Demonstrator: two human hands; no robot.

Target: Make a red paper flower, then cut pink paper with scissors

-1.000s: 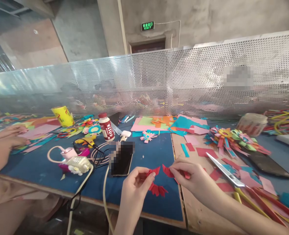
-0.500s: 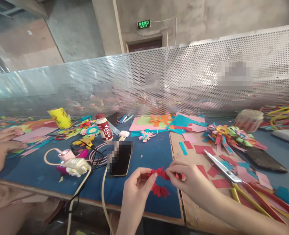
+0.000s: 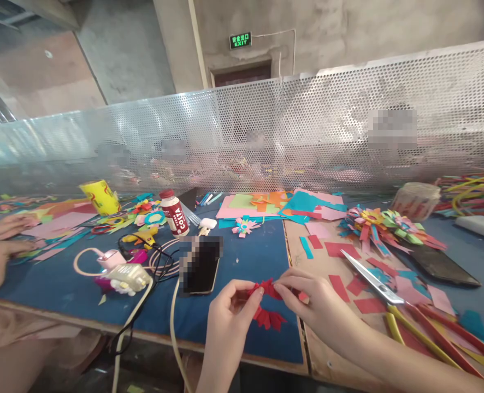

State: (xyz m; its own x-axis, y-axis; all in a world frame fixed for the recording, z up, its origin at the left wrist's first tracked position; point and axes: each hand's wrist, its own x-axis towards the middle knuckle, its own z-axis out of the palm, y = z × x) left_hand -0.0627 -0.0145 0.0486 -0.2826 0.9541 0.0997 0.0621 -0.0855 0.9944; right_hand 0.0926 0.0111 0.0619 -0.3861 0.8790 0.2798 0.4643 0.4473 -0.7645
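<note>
Between my two hands is a red paper flower (image 3: 270,319) with fringed, pointed petals, held above the blue table near its front edge. My left hand (image 3: 236,311) pinches one side of it between thumb and fingers. With thumb and forefinger together, my right hand (image 3: 301,292) grips a petal on the upper right of the same flower. Parts of the flower are hidden behind the fingers. Right of my right hand lie large scissors (image 3: 393,297) with red and yellow handles, on top of red and pink paper scraps (image 3: 369,305).
Finished paper flowers (image 3: 375,224) lie at the right beside a jar (image 3: 416,201). A phone (image 3: 203,267), a power strip (image 3: 129,278) with cords, and a bottle (image 3: 173,214) are left of centre. Another person's hands (image 3: 15,234) are at the far left. A perforated metal screen (image 3: 242,114) stands behind.
My right hand has shifted slightly left along the flower, and its fingers have closed in nearer to my left hand. My left hand keeps its pinch almost unmoved.
</note>
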